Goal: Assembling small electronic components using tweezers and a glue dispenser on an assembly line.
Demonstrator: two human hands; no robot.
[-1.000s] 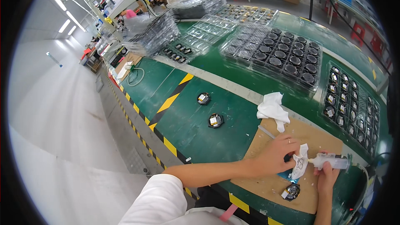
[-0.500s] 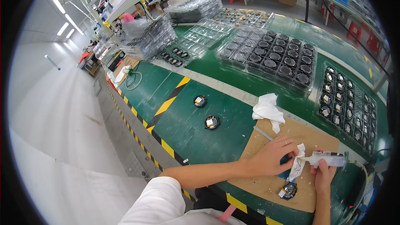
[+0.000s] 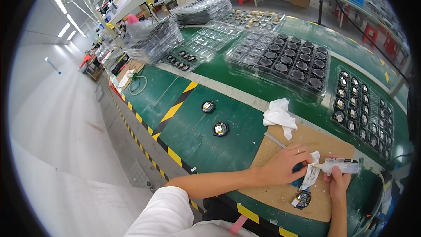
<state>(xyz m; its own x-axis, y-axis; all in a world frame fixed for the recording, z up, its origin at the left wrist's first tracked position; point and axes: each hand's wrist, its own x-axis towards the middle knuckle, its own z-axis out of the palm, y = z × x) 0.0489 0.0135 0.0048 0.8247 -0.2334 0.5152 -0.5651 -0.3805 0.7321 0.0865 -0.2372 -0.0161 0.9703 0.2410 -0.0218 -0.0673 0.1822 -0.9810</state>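
My right hand [image 3: 338, 185] grips a clear dispensing syringe [image 3: 346, 167] lying nearly level, its nozzle pointing left. The nozzle tip meets a crumpled white tissue [image 3: 312, 172], which bears dark streaks. Fingers of my left hand [image 3: 290, 163] are bent and pressed against the tissue's left edge. Something blue [image 3: 298, 170] shows partly beneath that hand; its kind is hidden. Just below the tissue, an open round watch case [image 3: 301, 199] with its inner parts exposed rests on a brown board [image 3: 272, 195].
Two more open watch cases [image 3: 220, 128] lie on the green table to the left. A wad of white tissue [image 3: 280, 115] and a metal strip [image 3: 275, 140] are by the board. Clear trays of watch parts [image 3: 289, 61] stand behind; another filled tray [image 3: 362, 109] is at right.
The whole view has shifted slightly. Both hands, the syringe and the tissue keep nearly the same places. In the background, a person's hands have moved out of clear sight.
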